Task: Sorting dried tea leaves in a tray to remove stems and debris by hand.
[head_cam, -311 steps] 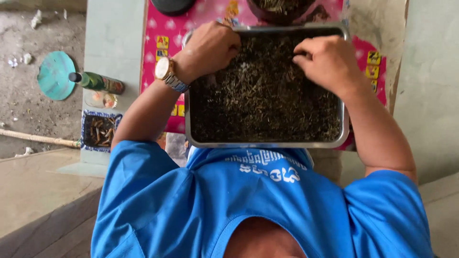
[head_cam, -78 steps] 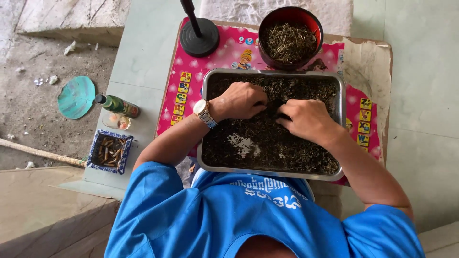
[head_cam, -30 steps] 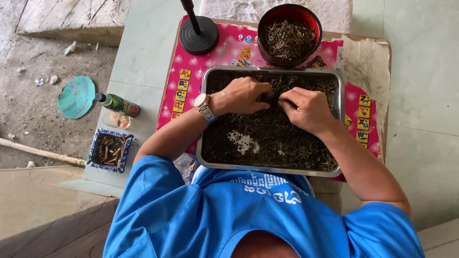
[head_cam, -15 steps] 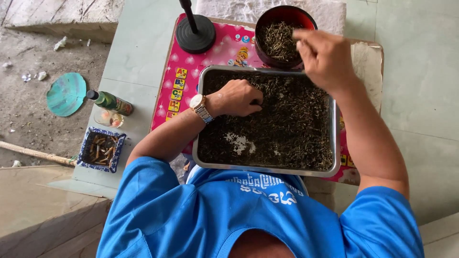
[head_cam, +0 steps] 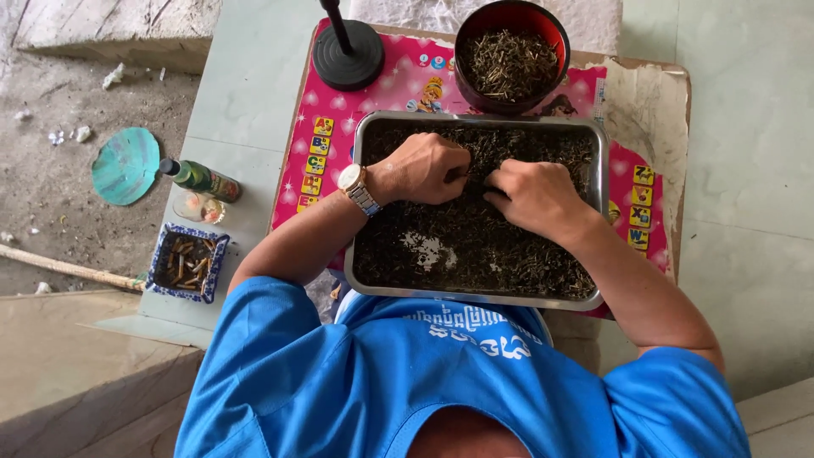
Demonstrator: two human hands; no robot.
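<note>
Left hand (head_cam: pixel 424 168): knuckles up, fingers curled down into the dried herb bits (head_cam: pixel 475 246); grip closed on a pinch as far as shows.
Right hand (head_cam: pixel 534 193): back down in the tray beside the left hand, fingertips nearly touching it; half a second ago it was raised over the red bowl (head_cam: pixel 511 56). Grip closed in the bits; what it pinches is hidden.
Reading: the picked pinch looks dropped in the bowl, and sorting goes on.
Steel tray (head_cam: pixel 598 140): holds the loose bits; a bare patch near its front.
Bowl: behind the tray, part filled with paler stems.
Counter (head_cam: pixel 649 102): pink printed mat (head_cam: pixel 318 161), black round stand (head_cam: pixel 348 55).
Floor (head_cam: pixel 755 170): pale tiles; green bottle (head_cam: pixel 199 176), small patterned dish (head_cam: pixel 188 261), teal disc (head_cam: pixel 125 165) at left.
</note>
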